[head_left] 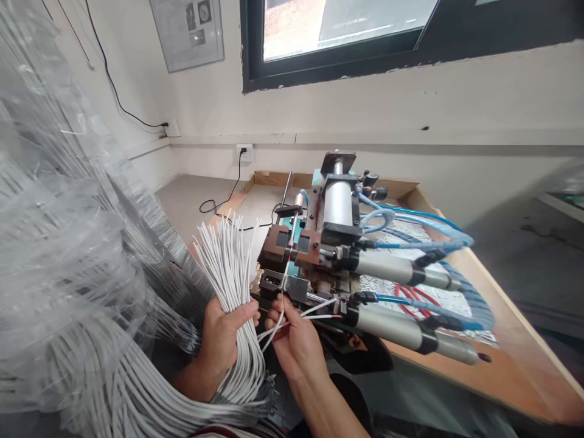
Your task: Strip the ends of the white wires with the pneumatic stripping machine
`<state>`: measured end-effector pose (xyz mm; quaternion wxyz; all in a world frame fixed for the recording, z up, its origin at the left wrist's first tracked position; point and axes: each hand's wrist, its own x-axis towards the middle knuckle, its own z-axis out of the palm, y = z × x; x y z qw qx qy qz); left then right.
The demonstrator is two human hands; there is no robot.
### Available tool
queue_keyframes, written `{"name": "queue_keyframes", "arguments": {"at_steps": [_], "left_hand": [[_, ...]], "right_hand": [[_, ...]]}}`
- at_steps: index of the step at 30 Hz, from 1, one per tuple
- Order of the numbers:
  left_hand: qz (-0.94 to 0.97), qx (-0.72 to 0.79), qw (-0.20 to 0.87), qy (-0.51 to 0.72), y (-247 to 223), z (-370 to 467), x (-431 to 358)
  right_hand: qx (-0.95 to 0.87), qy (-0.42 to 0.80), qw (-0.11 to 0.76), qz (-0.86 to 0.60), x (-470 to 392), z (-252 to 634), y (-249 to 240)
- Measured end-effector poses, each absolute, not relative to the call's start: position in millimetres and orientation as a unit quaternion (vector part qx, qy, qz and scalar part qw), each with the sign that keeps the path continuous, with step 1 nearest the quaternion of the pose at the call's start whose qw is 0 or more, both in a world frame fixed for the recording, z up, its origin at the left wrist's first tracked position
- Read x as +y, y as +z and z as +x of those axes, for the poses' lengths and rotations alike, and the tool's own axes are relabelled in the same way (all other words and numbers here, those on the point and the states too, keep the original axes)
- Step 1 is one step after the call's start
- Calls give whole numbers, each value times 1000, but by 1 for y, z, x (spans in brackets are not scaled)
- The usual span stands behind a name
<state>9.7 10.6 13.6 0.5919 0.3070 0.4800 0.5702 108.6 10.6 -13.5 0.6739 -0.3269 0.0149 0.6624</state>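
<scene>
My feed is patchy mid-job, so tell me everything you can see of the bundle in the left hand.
The bundle is many thin, whitish cables with a smooth, plastic look. The left hand grips it, thumb across the front. Above the grip, the ends fan out, roughly upright and uneven in height; below, the cables bend downward, and where they finish is hard to tell. It stands just left of the machine.

Bare left hand (224, 331), bare right hand (294, 334), bare forearms (329, 398)
</scene>
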Motion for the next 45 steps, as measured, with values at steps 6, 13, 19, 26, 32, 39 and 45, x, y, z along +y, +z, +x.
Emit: {"name": "queue_keyframes", "arguments": {"at_steps": [6,13,19,26,32,39,45], "left_hand": [[300,471,599,574,11,6,9],[345,442,616,554,10,3,7],[359,447,621,535,7,2,0],[380,430,642,508,8,2,-6],[380,412,653,509,4,1,-9],[357,407,668,511,3,2,-11],[346,424,664,509,2,-4,-10]], "right_hand": [[-55,632,688,-353,6,107,-22],[-282,669,581,-367,-32,107,-49],[-373,699,481,-375,-46,113,-55],[-479,662,417,-399,-51,115,-45],[-495,636,400,-436,-54,113,-37],[-496,667,390,-395,-54,114,-47],[-352,667,512,-411,-54,112,-49]]}}
